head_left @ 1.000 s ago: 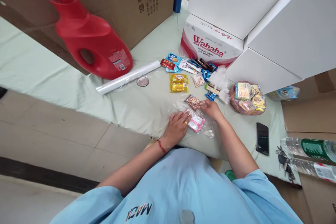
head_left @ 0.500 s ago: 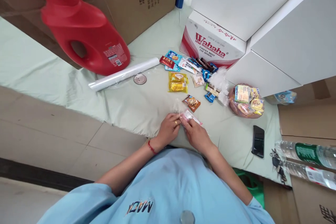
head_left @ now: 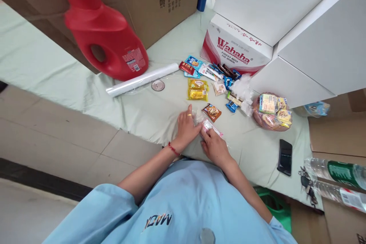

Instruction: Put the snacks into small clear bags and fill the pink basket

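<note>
A pink and white snack packet (head_left: 210, 125) lies at the front of the cloth-covered table, with clear plastic film (head_left: 199, 115) at its left end. My left hand (head_left: 185, 127), a ring on one finger, rests on the cloth with its fingers stretched out and its thumb against the film. Bent over the near edge of the packet, my right hand (head_left: 215, 145) grips it with thumb and fingers. Just beyond is a brown cookie packet (head_left: 212, 112). Yellow snack packs (head_left: 197, 89) lie farther back.
A roll of plastic film (head_left: 143, 79), a round metal disc (head_left: 158, 85) and a red jug (head_left: 107, 40) are at left. A Wahaha carton (head_left: 236, 45) stands behind several snacks. At right are a bowl of snacks (head_left: 259, 119), a phone (head_left: 285, 157), keys (head_left: 307, 183) and bottles (head_left: 340, 171).
The fingers of my left hand have straightened and spread away from the packet, onto the film and cloth. My right hand stays at the packet. The view has shifted slightly.
</note>
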`<state>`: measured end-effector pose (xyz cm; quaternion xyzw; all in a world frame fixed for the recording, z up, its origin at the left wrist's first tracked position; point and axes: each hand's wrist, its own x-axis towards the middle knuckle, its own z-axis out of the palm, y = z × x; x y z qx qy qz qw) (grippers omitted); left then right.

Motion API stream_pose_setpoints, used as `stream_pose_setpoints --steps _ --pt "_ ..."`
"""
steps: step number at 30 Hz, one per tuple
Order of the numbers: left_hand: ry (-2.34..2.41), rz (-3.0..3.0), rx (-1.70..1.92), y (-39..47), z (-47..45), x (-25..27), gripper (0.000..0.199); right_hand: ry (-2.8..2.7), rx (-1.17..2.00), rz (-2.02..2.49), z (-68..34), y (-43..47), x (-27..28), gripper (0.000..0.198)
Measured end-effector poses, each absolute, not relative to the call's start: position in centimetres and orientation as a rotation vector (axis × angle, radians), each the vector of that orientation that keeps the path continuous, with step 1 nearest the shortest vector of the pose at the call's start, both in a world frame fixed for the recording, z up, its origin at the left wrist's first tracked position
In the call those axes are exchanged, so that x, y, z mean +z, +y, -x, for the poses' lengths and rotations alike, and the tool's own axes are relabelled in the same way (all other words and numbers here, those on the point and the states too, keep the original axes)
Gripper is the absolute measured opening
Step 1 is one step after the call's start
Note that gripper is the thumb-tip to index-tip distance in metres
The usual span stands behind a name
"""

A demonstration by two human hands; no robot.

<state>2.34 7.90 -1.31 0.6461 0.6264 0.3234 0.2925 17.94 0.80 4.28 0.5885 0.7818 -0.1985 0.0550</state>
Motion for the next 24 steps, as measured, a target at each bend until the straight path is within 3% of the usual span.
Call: stream_pose_setpoints --steps 3,6,8,12,16,18,20,22,24 --pt "1.544 -1.463 0.962 8.9 -1.7 -0.8 0.073 2.407 -0.635 -1.805 -18.2 0.4 3.9 0.063" --pt "1.422 -1.434 1.026 8.7 -1.5 0.4 0.040 2.474 -0.665 -1.832 -18.3 0.0 3.1 0.061" --pt "1.278 -1.580 0.985 7.6 -1.8 1.3 0.030 2.551 -0.727 -1.848 -18.4 -0.2 2.7 0.054" --pt "0.938 -1.950 0.787 4.4 -2.8 1.7 0.029 2.739 -1.047 -1.820 -19.7 -1.2 2.6 0.036" --pt "0.788 -2.273 0.639 1.9 -2.8 -0.1 0.043 2.631 -1.461 -1.914 -23.5 -2.4 3.1 0.024" --pt "0.735 -2.375 0.587 1.2 -2.6 -1.1 0.048 2.478 -1.357 -2.287 -25.6 -2.8 2.8 0.028" --pt "0.714 -2.431 0.563 0.9 -2.5 -1.7 0.051 2.333 -0.989 -2.635 -27.1 -3.0 2.2 0.030" --pt "0.711 -2.457 0.571 0.9 -2.5 -2.2 0.054 2.262 -0.680 -2.740 -27.7 -3.1 1.4 0.043" --pt "0.706 -2.471 0.590 0.9 -2.5 -2.5 0.054 2.278 -0.606 -2.721 -27.5 -3.3 0.9 0.046"
